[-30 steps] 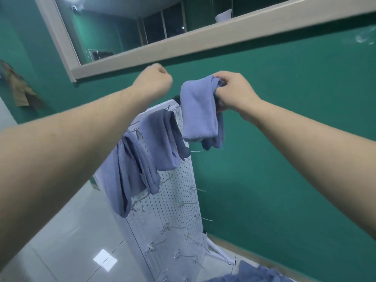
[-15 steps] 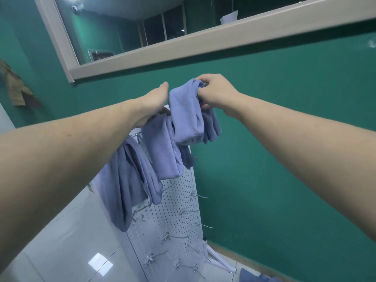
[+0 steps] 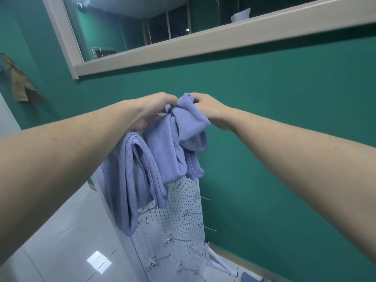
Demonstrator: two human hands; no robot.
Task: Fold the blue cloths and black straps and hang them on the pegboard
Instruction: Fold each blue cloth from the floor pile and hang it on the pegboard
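It looks like a plain indoor work or training room rather than a home: bare dark green walls (image 3: 284, 123), a glossy pale tiled floor (image 3: 67, 241) throwing back a ceiling light, and a wide interior window in a pale wood-look frame (image 3: 203, 45) that opens onto another green room. A dome security camera (image 3: 80, 5) sits up behind the glass. A white perforated pegboard (image 3: 179, 216) studded with wire hooks (image 3: 177, 240) stands against the wall.
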